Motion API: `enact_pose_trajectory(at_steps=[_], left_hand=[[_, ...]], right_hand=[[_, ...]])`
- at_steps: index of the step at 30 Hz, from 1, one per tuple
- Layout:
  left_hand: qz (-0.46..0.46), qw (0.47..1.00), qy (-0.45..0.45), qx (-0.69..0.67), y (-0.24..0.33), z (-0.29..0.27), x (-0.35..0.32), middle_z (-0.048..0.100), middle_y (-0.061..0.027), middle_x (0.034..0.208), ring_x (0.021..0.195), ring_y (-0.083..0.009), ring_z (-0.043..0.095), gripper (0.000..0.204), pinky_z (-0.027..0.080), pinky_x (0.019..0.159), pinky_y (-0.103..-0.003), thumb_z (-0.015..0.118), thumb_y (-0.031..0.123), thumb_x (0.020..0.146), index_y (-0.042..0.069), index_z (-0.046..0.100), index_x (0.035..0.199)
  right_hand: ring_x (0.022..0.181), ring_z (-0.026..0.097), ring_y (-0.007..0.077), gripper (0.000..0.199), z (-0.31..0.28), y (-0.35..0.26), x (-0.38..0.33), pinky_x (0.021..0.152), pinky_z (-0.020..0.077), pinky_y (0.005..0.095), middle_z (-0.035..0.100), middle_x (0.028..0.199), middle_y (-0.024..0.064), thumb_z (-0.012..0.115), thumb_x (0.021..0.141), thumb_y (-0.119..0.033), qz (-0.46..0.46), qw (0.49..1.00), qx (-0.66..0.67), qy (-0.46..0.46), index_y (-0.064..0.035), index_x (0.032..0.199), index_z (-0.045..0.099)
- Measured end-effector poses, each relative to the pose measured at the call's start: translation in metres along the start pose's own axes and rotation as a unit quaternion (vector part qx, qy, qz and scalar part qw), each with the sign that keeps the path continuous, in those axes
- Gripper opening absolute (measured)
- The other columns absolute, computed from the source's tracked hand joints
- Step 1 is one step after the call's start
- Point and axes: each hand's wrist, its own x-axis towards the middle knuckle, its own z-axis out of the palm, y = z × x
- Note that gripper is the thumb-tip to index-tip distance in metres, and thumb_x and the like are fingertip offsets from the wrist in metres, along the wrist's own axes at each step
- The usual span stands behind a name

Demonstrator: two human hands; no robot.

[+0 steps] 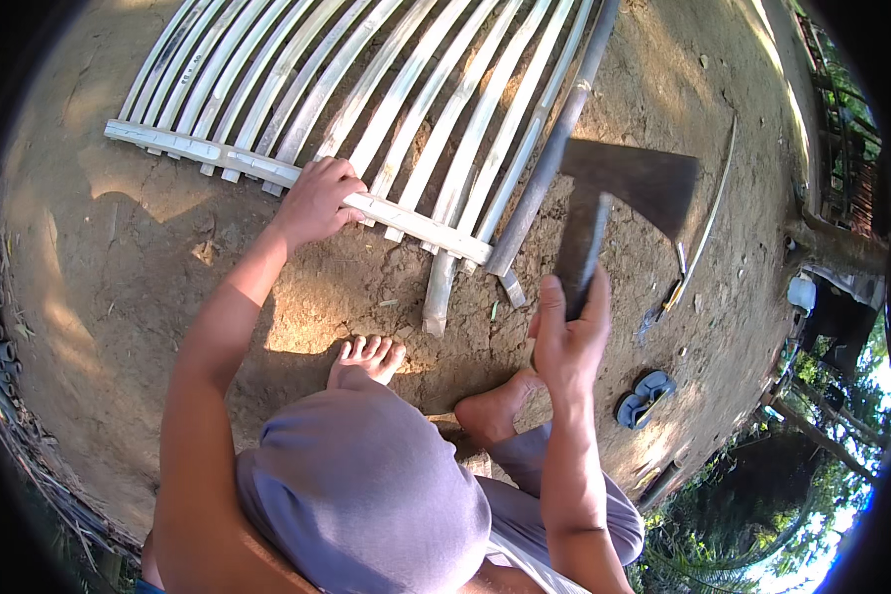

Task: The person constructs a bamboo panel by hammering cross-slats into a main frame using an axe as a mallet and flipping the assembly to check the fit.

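Bare earth ground (148,327), sunlit in patches, fills most of the view. On it lies a bamboo slat panel (386,89): many pale split slats running side by side, crossed near their lower ends by a flat crosspiece (208,153). A darker round pole (549,158) lies along the panel's right edge, touching the outermost slats.

The person squats at the panel's near edge, grey shorts (366,485) low in the frame, both bare feet on the soil (left foot (366,358), right foot (490,411)).

Right hand (567,337): fingers wrapped tight around a cleaver-like blade's (624,188) handle, the wide dark blade raised above the pole's lower end; whether it touches the pole cannot be told.

Left hand (319,201): fingers curled over the crosspiece, pressing on it.

A pair of blue sandals (643,396) sits well apart, to the right.
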Motion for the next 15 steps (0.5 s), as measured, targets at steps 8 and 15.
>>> enact_pose_trajectory(at_steps=[8,15], left_hand=[[-0.012,1.0,-0.012,0.023,0.005,0.007,0.002,0.06,-0.0043,0.116,0.118,-0.023,0.055,0.04,0.041,0.106,-0.041,0.083,0.033,0.086,0.01,0.07,0.116],[0.0,0.998,-0.022,0.066,0.002,-0.002,0.002,0.06,-0.0052,0.118,0.118,-0.0229,0.055,0.04,0.043,0.106,-0.04,0.081,0.033,0.087,0.007,0.069,0.116]], right_hand=[[0.086,0.072,0.0518,0.052,0.048,0.083,-0.037,0.071,0.0562,0.0573,0.071,0.091,0.0326,0.065,0.1,-0.026,0.066,0.943,-0.275,-0.176,0.0014,0.139,0.046],[0.069,0.072,0.0385,0.05,-0.009,-0.021,-0.011,0.064,0.0544,0.0457,0.07,0.081,0.0221,0.069,0.099,-0.025,0.017,0.981,-0.17,-0.093,-0.0009,0.14,0.053]])
